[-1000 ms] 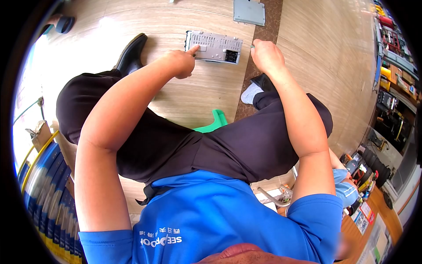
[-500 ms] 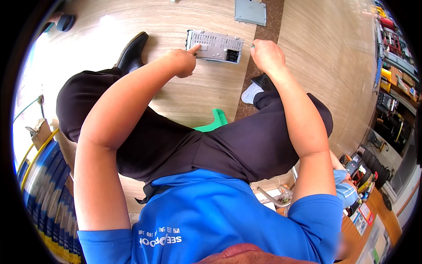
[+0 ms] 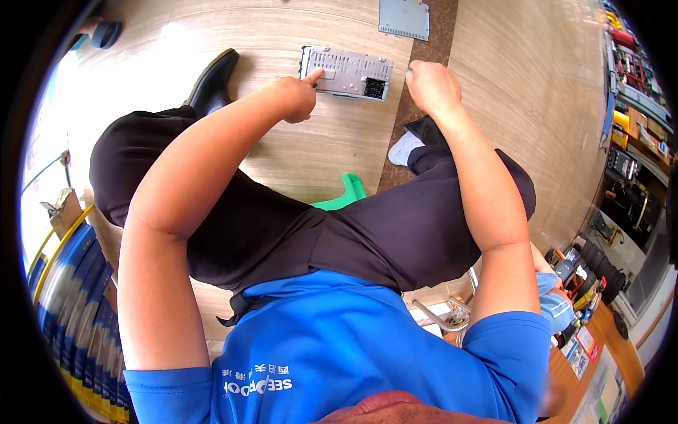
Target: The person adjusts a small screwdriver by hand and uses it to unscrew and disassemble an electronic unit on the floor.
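Observation:
A silver metal box (image 3: 349, 73) with slots and a black socket at its right end lies on the floor. My left hand (image 3: 293, 99) is at its left end, the index finger stretched out onto the top face and the other fingers bent; nothing shows in its grasp. To the right of the box, apart from it, is my right hand (image 3: 433, 86), its fingers closed in a pinch. A tiny greenish bit shows at those fingertips, too small to name. Above and to the right lies a flat grey metal plate (image 3: 404, 18).
My shoe (image 3: 213, 83) and a grey sock (image 3: 405, 149) are below the hands. A green plastic piece (image 3: 347, 193) is between my legs. Blue packs (image 3: 70, 297) stand at the lower left, tools (image 3: 590, 272) at the right. Another person's foot (image 3: 106, 34) shows at upper left.
My right hand has shifted slightly up and to the right. My left index finger stays on the box. The box and plate sit marginally higher and farther right in view.

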The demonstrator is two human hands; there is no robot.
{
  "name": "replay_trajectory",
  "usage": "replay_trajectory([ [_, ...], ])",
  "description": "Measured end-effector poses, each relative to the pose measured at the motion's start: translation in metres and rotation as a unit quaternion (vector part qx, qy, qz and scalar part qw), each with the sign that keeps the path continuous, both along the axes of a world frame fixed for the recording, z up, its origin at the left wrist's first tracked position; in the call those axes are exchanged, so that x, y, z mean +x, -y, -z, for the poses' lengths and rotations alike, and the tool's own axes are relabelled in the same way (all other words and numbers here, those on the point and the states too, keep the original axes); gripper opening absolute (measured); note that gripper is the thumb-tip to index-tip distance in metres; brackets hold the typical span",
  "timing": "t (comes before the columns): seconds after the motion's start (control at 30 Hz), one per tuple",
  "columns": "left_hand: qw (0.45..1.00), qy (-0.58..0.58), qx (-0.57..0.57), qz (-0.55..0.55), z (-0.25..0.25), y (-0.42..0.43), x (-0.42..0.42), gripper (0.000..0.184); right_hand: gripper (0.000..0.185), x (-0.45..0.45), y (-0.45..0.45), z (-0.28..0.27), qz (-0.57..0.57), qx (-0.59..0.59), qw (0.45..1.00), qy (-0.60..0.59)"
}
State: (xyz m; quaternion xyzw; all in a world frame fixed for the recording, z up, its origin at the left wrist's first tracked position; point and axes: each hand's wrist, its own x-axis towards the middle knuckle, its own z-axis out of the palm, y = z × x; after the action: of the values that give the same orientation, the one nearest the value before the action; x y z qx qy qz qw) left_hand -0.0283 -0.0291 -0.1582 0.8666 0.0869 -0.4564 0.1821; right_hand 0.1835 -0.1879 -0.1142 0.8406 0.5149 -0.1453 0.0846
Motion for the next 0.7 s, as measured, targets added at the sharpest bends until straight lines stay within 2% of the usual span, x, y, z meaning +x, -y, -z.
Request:
replay_trajectory([
  [0.2,1.0,0.005,0.001,-0.002,0.001,0.001,-0.001,0.058,0.021,0.0,-0.003,0.007,0.027,0.052,0.998,0.003],
  [0.4,1.0,0.001,0.007,-0.009,-0.004,0.001,0.0,0.059,0.026,0.0,-0.013,-0.003,0.061,-0.003,0.998,0.004],
  [0.7,1.0,-0.001,0.006,-0.02,0.008,0.001,-0.001,0.059,0.027,0.002,-0.008,0.006,0.056,0.022,0.998,-0.007],
])
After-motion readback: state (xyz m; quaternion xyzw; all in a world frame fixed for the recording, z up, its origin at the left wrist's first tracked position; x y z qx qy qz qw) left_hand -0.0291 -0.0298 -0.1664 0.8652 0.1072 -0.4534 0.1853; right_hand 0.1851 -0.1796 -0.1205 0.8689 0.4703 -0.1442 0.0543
